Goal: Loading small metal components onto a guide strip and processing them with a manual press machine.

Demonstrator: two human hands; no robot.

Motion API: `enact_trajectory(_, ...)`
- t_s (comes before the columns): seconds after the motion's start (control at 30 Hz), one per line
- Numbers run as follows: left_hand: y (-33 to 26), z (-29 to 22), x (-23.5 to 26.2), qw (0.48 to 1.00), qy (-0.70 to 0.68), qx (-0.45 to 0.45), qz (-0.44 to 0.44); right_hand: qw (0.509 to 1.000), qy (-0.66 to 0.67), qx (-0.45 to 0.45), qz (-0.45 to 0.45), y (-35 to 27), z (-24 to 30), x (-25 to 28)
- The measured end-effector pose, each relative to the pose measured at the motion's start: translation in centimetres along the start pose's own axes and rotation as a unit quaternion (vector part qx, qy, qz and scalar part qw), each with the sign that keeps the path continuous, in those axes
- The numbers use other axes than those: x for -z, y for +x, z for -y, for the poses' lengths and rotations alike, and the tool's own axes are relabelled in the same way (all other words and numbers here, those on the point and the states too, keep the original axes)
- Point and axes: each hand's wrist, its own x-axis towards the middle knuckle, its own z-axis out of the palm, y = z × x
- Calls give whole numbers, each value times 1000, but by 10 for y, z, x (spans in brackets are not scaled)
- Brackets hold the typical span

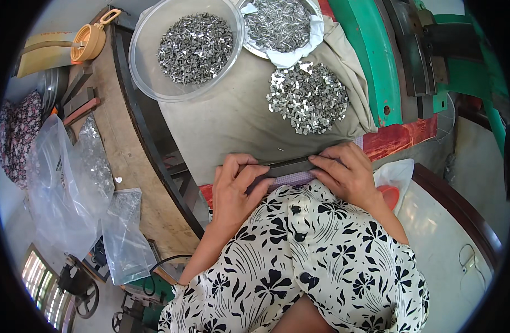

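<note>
Hands (235, 180) (348, 171) apart, fingers (243, 157) curled.

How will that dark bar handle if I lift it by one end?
The bar looks stiff: it runs nearly straight between left hand and right hand. Long and narrow, it may tip or swing when lifted so. Its face looks flat, so it probably won't roll.

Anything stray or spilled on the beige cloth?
Yes: one small pale sliver lies alone on the beige fabric cloth, just beyond the dark flat bar in the left hand and right hand. It looks stray, apart from the silvery metal-chip heap.
</note>
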Motion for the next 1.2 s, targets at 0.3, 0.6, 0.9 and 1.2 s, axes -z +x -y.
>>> enact_trajectory(0.3, -1, 1, 0, 1000, -10, 11, 10, 1000, 9, -13, 8, 1, 2, 1)
enact_trajectory(0.6, -1, -1, 0, 1000, 0, 7, 1, 997, 6, -69, -25, -9, -4, -6)
enact_trajectory(0.9, 1, 1, -4, 995, 47, -80, 23, 996, -23, 28, -80, -22, -10, -10)
enact_trajectory(1.2, 4, 3, -6, 987, 80, -134, 44, 999, 5, 32, -8, -14, -14, 6)
